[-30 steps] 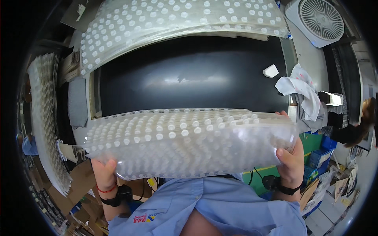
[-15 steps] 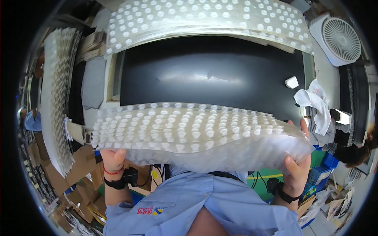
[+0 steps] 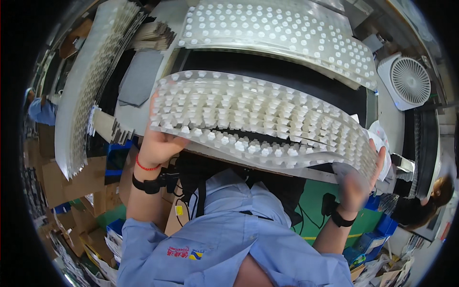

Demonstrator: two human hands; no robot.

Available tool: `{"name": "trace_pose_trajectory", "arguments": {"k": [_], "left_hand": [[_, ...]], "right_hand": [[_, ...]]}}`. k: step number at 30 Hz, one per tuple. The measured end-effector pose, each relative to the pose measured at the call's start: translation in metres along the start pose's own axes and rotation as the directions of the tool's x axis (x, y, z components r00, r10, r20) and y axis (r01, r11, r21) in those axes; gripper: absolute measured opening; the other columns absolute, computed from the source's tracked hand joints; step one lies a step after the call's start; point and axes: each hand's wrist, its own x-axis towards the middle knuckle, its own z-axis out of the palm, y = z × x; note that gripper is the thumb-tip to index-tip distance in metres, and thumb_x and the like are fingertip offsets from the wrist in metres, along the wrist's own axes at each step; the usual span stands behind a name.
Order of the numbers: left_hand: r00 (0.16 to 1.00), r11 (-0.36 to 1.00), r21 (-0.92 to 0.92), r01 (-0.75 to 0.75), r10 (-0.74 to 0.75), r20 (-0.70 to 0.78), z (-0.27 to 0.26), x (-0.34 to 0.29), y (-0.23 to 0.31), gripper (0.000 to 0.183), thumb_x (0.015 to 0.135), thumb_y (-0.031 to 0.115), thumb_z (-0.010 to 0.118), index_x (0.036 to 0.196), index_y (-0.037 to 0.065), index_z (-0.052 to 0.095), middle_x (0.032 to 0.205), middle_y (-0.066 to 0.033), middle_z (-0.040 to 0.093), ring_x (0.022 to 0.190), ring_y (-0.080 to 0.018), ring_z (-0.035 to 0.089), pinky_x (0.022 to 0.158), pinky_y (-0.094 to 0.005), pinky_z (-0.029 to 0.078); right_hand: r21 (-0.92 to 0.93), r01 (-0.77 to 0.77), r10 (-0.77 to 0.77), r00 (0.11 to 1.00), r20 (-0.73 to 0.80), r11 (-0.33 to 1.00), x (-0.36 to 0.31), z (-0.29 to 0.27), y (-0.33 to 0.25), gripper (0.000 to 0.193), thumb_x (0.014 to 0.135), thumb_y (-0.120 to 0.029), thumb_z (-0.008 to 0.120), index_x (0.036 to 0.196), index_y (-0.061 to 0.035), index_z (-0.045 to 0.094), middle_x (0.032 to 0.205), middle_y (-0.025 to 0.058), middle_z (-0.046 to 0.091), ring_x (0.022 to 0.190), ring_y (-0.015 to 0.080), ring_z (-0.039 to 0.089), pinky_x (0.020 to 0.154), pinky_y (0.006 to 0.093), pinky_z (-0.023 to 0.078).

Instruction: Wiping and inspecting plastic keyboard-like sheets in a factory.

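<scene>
A bundle of thin translucent plastic sheets (image 3: 260,107), covered in rows of raised white knobs, bows across in front of me above the table. My left hand (image 3: 164,147) grips its left end, with the thumb against the near edge and the fingers behind. At the other end my right hand (image 3: 356,189) is closed round the curled-down sheets; its thumb is blurred and partly covered by the film. The near sheet sags away from the others, leaving a dark gap in the bundle. Beyond it lies a larger stack of dotted sheets (image 3: 267,26) at the table's far side.
The black table surface (image 3: 224,61) shows behind the bundle. A white fan (image 3: 406,82) stands at the far right, above a crumpled cloth (image 3: 377,136). On the left are another sheet stack (image 3: 91,91) and grey sheets (image 3: 141,76). Another person (image 3: 428,201) is at the right.
The bundle has risen away from my body, toward the table, and bends more, its knobs now facing up and a gap opened between sheets. Both hands moved with it; the view has turned.
</scene>
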Motion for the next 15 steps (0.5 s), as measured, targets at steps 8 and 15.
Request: {"name": "trace_pose_trajectory", "arguments": {"k": [8,15], "left_hand": [[0.962,0.962,0.009,-0.271,0.271,-0.013,0.007,0.016,0.012,0.099,0.074,0.007,0.071,0.158,0.001,0.019,0.15,-0.0122,0.043,0.139,-0.0224,0.042,0.116,-0.0363,0.031],[0.983,0.974,-0.133,-0.185,0.186,-0.005,0.011,0.004,0.007,0.108,0.069,-0.003,0.084,0.156,0.001,0.02,0.144,-0.0095,0.047,0.133,-0.0189,0.045,0.113,-0.0351,0.034]], "right_hand": [[0.054,-0.063,0.058,0.994,0.09,0.997,0.02,-0.017,0.005,0.115,0.075,-0.036,0.08,0.159,0.0041,0.013,0.155,0.0222,0.036,0.14,0.0311,0.041,0.118,0.0395,0.029],[0.057,-0.029,0.025,0.998,0.062,0.998,0.007,-0.01,0.005,0.116,0.072,-0.039,0.08,0.158,0.005,0.015,0.151,0.025,0.041,0.139,0.0355,0.044,0.117,0.0436,0.031]]}}
